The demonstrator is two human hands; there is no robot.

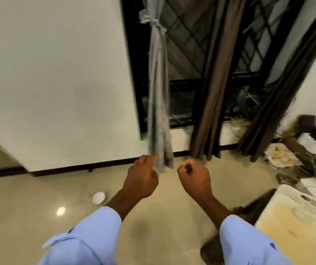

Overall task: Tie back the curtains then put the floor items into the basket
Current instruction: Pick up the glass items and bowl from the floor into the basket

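A grey curtain [159, 96] hangs at the window's left side, bunched and knotted with a tie near its top [152, 22]. Two brown curtains hang loose, one in the middle [213, 87] and one at the right [289, 83]. My left hand [140, 178] is just below the grey curtain's bottom end, forefinger stretched toward it, the other fingers curled, holding nothing. My right hand [194, 174] is a closed fist to the right of that curtain end, also holding nothing. A small white round item [98, 197] lies on the floor at the left. No basket is in sight.
A cluttered pile of bags, wires and boxes [296, 155] fills the right corner. A pale stained block [296, 217] stands at the right front. The barred dark window [187, 54] is ahead, the white wall [57, 83] at the left. The glossy beige floor [28, 217] stretches in front.
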